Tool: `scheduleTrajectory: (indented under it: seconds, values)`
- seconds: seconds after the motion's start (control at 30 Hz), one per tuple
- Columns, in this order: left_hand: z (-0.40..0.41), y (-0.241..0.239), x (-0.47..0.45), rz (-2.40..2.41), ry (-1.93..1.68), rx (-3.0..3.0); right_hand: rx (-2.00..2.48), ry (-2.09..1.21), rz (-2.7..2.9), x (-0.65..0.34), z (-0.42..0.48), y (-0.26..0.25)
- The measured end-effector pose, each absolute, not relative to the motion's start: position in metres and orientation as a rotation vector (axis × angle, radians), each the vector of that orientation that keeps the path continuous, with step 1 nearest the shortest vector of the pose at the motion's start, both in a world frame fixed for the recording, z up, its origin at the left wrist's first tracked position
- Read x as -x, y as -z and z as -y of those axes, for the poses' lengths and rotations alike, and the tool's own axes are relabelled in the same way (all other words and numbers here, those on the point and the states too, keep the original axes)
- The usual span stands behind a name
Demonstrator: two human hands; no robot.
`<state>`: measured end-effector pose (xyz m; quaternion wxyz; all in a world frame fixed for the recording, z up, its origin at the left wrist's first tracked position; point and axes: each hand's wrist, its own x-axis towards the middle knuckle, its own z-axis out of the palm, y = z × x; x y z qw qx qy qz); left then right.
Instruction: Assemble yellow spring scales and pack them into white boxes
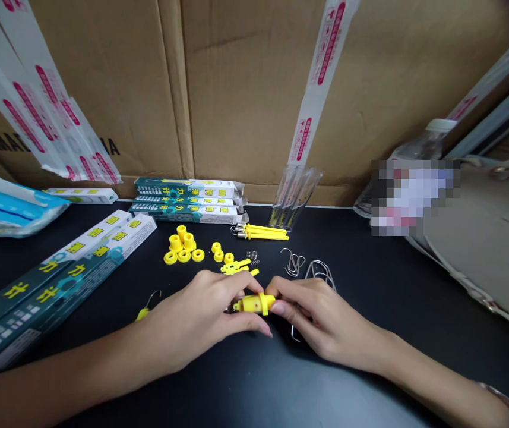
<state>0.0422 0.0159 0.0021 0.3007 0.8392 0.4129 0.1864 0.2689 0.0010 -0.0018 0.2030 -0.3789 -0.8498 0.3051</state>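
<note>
Between my two hands is a yellow plastic spring scale part with a flange and a narrower tip. My left hand grips its left end between thumb and fingers, where a bit of dark metal shows. With thumb and forefinger, my right hand pinches the tip. A bent metal hook sticks out below my right hand, partly hidden. Just beyond the hands lie small yellow sticks, short coil springs, yellow rings and yellow flanged caps. S-shaped metal hooks lie behind the right hand.
Yellow rods with springs lie near clear tubes leaning on the cardboard. Printed boxes are stacked at the back; long boxes lie left. A yellow piece with hook is by my left wrist. A bottle and bag stand right.
</note>
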Motion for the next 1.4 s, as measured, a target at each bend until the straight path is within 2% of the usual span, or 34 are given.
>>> scheduleTrajectory:
  seconds: [0.33, 0.63, 1.03, 1.23, 1.4]
  values:
    - [-0.017, -0.008, -0.044, -1.081, -0.491, -2.201, 1.154, -0.897, 2.353, -0.266, 0.003, -0.001]
    - [-0.016, -0.006, -0.047, -1.132, -0.548, -2.125, 1.24, -0.94, 1.807, -0.27, 0.002, 0.0]
    - [-0.009, -0.029, -0.049, -1.2, -0.328, -2.318, 0.995, -0.613, 2.047, -0.262, 0.011, 0.003]
    - [-0.004, -0.017, -0.043, -1.266, -0.359, -2.341, 0.939, -0.542, 2.105, -0.26, 0.011, 0.008]
    - [-0.004, -0.017, -0.039, -1.23, -0.211, -2.318, 0.904, -0.46, 2.202, -0.259, 0.01, 0.011]
